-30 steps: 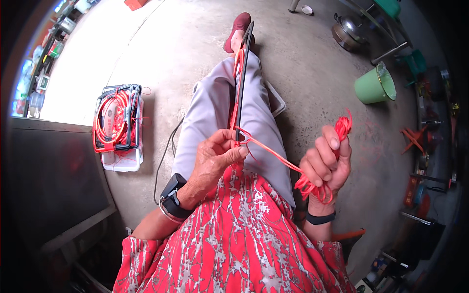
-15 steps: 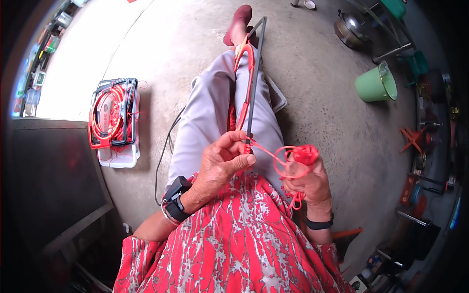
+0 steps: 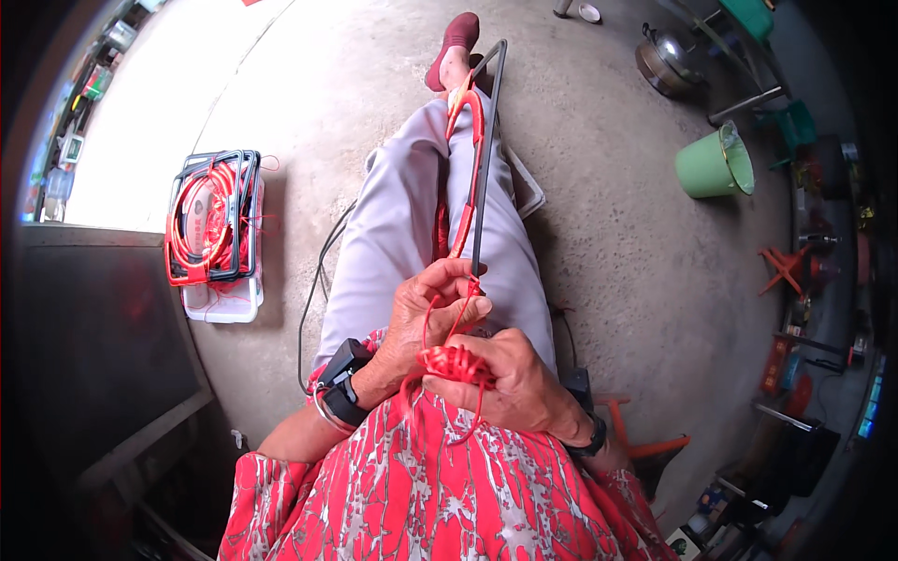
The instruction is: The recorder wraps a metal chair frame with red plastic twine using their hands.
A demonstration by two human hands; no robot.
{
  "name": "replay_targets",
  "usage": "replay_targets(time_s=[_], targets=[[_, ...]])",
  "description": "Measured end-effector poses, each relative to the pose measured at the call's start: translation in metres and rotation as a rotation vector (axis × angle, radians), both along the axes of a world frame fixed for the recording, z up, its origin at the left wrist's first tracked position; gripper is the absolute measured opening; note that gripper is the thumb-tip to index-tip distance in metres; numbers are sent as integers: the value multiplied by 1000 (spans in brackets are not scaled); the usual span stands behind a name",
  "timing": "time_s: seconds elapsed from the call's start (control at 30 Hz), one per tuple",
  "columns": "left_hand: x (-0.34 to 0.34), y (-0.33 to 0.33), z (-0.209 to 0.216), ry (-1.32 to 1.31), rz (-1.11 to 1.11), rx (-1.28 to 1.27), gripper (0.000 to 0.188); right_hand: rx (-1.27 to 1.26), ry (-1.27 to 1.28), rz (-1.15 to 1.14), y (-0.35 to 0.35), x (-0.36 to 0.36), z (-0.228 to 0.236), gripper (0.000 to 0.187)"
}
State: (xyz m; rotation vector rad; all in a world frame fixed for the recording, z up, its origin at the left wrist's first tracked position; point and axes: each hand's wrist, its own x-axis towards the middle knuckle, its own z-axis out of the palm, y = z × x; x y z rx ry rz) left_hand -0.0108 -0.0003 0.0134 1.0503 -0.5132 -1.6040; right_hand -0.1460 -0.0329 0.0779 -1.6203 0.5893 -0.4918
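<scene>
A thin dark metal frame point(image 3: 489, 159) lies over my lap, stretching from my hands towards my foot. Red tubing point(image 3: 479, 117) runs along part of it. My left hand point(image 3: 426, 309) pinches the frame's near end, where red cord point(image 3: 473, 286) is wound round the bar. Just below it, my right hand point(image 3: 524, 379) grips a looped bundle of red cord point(image 3: 456, 365) between thumb and fingers. A strand leads from the bundle up to the winding, and loose loops hang beneath it. Some fingertips of my left hand are hidden behind the bar.
On the floor to the left, dark frames with coiled red tubing point(image 3: 213, 220) sit on a white plastic box point(image 3: 224, 301). A green bucket point(image 3: 715, 164), a lidded metal pot point(image 3: 668, 61) and a cluttered shelf point(image 3: 795, 365) stand right. A dark panel point(image 3: 108, 323) is near left.
My right hand has swung left and inward with the cord bundle, from beside my right thigh to just under my left hand. The left hand keeps its pinch on the frame.
</scene>
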Motion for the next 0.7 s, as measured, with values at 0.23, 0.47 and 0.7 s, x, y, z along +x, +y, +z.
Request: replay_targets(time_s=[0.23,0.47,0.7], targets=[[-6,7,-3,-276,195,-10,32,-133,18,-48,-8,-23,9,23],[-7,10,-2,-457,283,-9,22,-106,58,-7,-2,-6,9,20],[-2,12,2,-545,279,-86,15,-134,20,-358,-22,-23,22,24]])
